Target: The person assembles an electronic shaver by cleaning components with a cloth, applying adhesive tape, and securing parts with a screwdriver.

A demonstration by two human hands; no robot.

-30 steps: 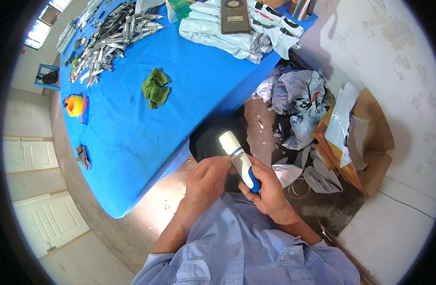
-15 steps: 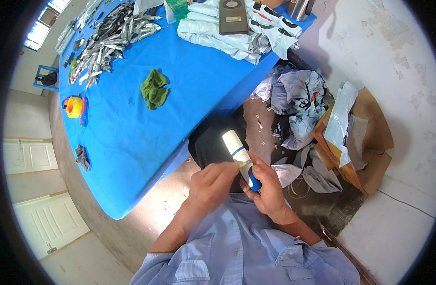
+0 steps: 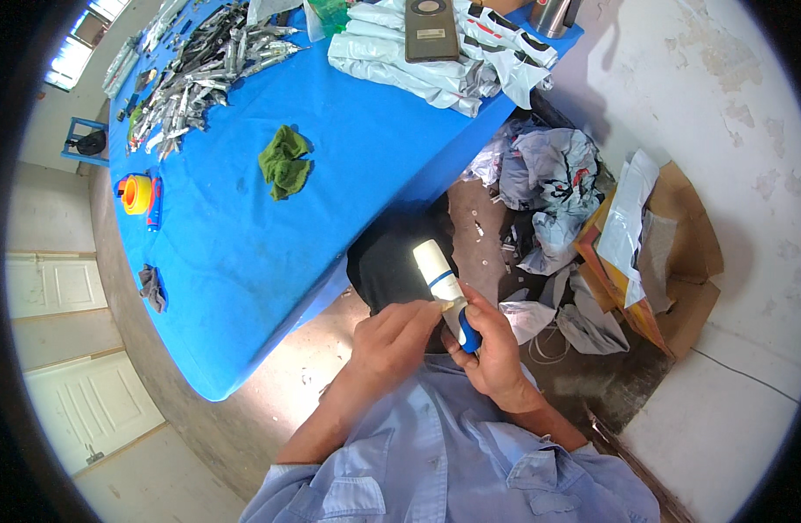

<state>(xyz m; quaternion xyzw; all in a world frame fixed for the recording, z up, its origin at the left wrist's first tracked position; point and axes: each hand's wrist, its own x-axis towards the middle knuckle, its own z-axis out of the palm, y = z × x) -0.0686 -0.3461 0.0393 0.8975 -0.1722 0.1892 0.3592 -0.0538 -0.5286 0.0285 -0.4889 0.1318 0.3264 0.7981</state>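
A white cylinder (image 3: 432, 260) with a blue band and a blue lower end is held tilted above my lap. My right hand (image 3: 494, 349) wraps around its lower part, thumb along the side. On the cylinder's left side, the fingertips of my left hand (image 3: 390, 340) are pinched together and touch it near the middle. A small yellowish bit shows at those fingertips, too small to name. The fingers behind the cylinder are partly hidden.
A blue-covered table (image 3: 243, 261) bears a green cloth (image 3: 284, 162), a yellow tape roll (image 3: 137, 195), a pile of silvery packets (image 3: 191, 96), a phone (image 3: 432, 35) on plastic bags (image 3: 391, 65) and a metal flask (image 3: 550, 16). On the right stands a cardboard box (image 3: 692, 253) beside crumpled bags (image 3: 548, 179).
The cylinder has shifted very slightly to the right with my right hand. My left hand has moved a little to the right, still pinched at the cylinder's side.
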